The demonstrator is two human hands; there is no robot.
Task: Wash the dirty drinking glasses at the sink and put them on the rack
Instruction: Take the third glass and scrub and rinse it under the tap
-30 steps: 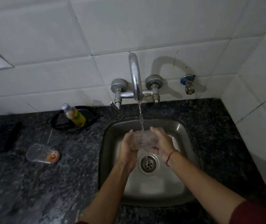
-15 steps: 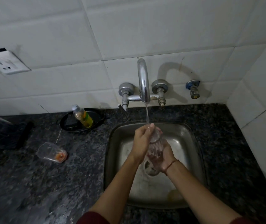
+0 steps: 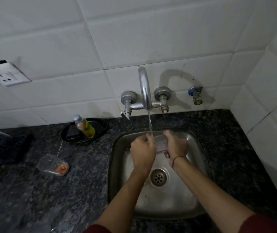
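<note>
Drinking glass (image 3: 161, 144), held on its side over the sink (image 3: 200, 148) in the stream from the tap (image 3: 145, 88); it is gripped at either end by the curled fingers of the left hand (image 3: 142, 153) and the right hand (image 3: 176, 146). A second glass (image 3: 53, 164), smeared orange inside, lies tipped over on the table (image 3: 83, 182), well apart to the left. The wet glass could slip from the fingers and be cracked against the steel basin.

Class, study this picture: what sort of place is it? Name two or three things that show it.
Probably a home kitchen: a steel sink set in a dark stone counter, a wall tap running onto a glass, and a bottle nearby.
</note>
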